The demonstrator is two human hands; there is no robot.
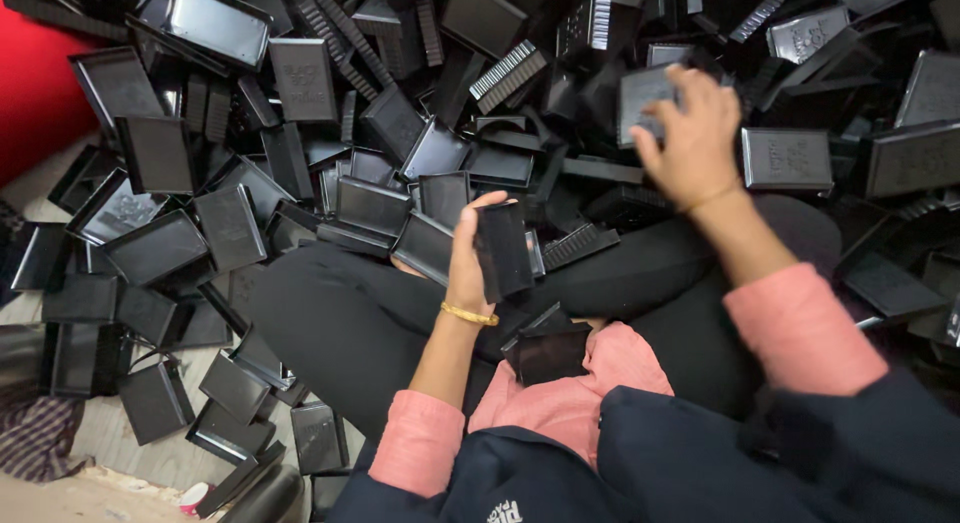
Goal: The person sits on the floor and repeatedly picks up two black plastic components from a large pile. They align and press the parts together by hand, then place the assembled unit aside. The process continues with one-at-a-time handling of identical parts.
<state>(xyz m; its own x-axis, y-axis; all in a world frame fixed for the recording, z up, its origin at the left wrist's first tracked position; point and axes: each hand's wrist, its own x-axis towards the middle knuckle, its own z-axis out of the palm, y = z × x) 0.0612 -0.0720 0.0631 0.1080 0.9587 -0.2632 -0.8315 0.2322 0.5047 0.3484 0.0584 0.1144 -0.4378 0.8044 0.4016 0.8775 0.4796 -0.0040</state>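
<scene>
The left hand (468, 258) held a black plastic tray part (503, 251) upright above the lap, fingers pinching its long edges. The right hand (692, 133), beyond it, closed on another black tray (645, 98) atop the pile of black trays (230, 223). These parts looked light, stiff and smooth; edges offered the surest hold. One more tray (548, 351) lay on the lap.
</scene>
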